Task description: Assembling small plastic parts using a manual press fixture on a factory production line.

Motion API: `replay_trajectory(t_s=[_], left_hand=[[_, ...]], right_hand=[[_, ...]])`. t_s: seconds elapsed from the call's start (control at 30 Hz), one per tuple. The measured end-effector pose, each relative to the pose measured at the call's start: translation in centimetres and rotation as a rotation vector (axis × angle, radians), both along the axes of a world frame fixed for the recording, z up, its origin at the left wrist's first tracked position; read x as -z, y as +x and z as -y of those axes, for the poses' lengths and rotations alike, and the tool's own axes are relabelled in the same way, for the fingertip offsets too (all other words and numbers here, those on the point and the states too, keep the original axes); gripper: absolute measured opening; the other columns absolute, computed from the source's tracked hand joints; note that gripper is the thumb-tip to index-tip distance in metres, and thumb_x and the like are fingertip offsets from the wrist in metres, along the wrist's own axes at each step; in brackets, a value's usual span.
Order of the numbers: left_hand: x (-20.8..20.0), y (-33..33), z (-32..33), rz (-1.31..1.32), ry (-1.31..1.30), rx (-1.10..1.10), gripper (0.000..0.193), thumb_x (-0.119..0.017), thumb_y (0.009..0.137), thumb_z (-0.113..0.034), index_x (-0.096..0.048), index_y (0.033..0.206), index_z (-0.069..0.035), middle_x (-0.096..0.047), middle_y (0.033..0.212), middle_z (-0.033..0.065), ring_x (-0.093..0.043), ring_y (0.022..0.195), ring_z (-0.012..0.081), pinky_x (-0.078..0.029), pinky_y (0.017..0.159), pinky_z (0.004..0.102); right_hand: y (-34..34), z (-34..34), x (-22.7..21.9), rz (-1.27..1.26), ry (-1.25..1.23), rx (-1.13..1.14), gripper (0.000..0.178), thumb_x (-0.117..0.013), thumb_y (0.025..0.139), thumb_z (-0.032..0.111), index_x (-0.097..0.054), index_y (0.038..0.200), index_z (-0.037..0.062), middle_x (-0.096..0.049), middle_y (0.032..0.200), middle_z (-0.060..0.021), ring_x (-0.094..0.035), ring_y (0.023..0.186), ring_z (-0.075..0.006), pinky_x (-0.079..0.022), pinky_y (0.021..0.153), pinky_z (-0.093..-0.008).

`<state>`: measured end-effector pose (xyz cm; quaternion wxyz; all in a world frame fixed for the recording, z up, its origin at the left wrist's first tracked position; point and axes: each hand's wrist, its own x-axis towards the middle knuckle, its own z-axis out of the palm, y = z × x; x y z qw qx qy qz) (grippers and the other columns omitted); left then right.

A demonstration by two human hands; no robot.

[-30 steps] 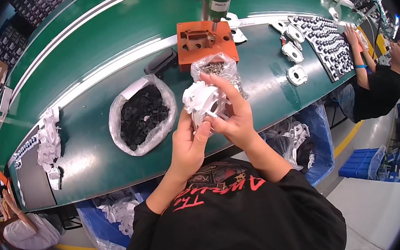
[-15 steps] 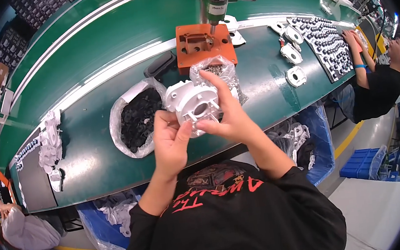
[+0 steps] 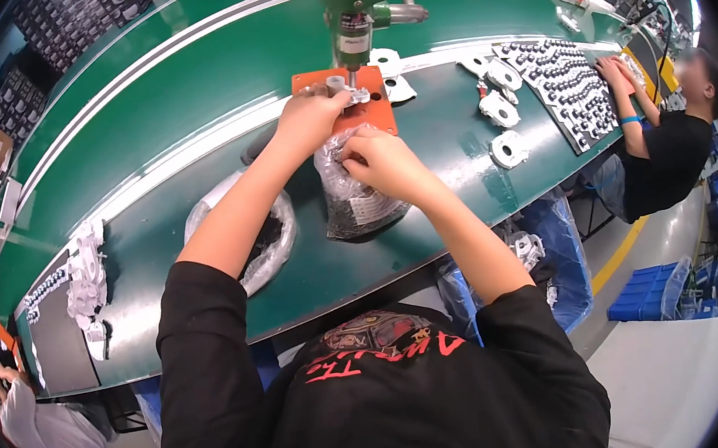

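Observation:
My left hand (image 3: 306, 123) is closed on a white plastic housing (image 3: 358, 96), which sits on the orange fixture block (image 3: 380, 117) under the green press (image 3: 353, 23). Much of the housing is hidden by my fingers. At the mouth of a clear plastic bag of small metal parts (image 3: 357, 207), just in front of the block, my right hand (image 3: 383, 164) has its fingers curled together. What they pinch, if anything, cannot be seen. Below my left forearm lies another clear bag with black parts (image 3: 271, 233), partly covered by the arm.
White housings (image 3: 509, 149) lie to the right, beside a board with rows of black pieces (image 3: 569, 97). A co-worker (image 3: 666, 148) sits beyond it. More white parts (image 3: 86, 274) are stacked at the left. A blue lined bin (image 3: 558, 242) stands below the table edge.
My left hand has carried the white housing from in front of me forward onto the orange block. My right hand has let go of it and moved to the bag of metal parts.

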<state>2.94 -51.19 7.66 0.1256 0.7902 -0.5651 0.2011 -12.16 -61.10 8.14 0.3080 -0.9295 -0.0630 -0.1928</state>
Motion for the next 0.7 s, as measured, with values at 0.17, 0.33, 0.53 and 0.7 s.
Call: replay_trajectory(t_s=[0.17,0.33,0.53,0.7], left_hand=[[0.8,0.3,-0.3,-0.177,-0.094,0.066,0.012,-0.051,0.080,-0.013,-0.057,0.089,-0.006,-0.060,0.091,0.0170,-0.059,0.086,0.0335,-0.048,0.072,0.0414],[1.0,0.8,-0.8,-0.286,-0.032,0.060,0.014,-0.049,0.083,-0.015,-0.057,0.088,-0.004,-0.058,0.101,0.0180,-0.056,0.094,0.0346,-0.045,0.080,0.0407],[-0.5,1.3,-2.5,-0.276,0.047,0.095,0.031,-0.054,0.082,-0.020,-0.059,0.110,-0.007,-0.051,0.115,0.0233,-0.051,0.104,0.0380,-0.041,0.089,0.0429],[-1.9,-2.9,-7.7,-0.561,-0.190,0.012,0.032,-0.056,0.084,-0.016,-0.055,0.112,0.000,-0.057,0.109,0.0197,-0.055,0.100,0.0339,-0.042,0.088,0.0394]], right_hand=[[0.3,0.4,-0.1,-0.110,-0.033,0.011,0.017,-0.064,0.072,0.012,-0.060,0.084,0.0012,-0.058,0.086,-0.0126,-0.059,0.081,-0.0278,-0.048,0.073,-0.0370],[0.5,0.8,-0.1,-0.115,-0.080,0.004,0.019,-0.063,0.071,0.012,-0.062,0.087,0.0021,-0.060,0.086,-0.0131,-0.059,0.086,-0.0295,-0.048,0.076,-0.0384],[1.4,-0.2,-0.4,-0.167,-0.228,0.009,0.012,-0.058,0.071,0.010,-0.062,0.080,0.0024,-0.061,0.086,-0.0142,-0.058,0.088,-0.0316,-0.047,0.078,-0.0408],[0.8,0.0,1.0,-0.019,-0.176,0.094,0.009,-0.057,0.073,0.009,-0.059,0.079,0.0025,-0.059,0.083,-0.0136,-0.057,0.085,-0.0315,-0.046,0.077,-0.0414]])
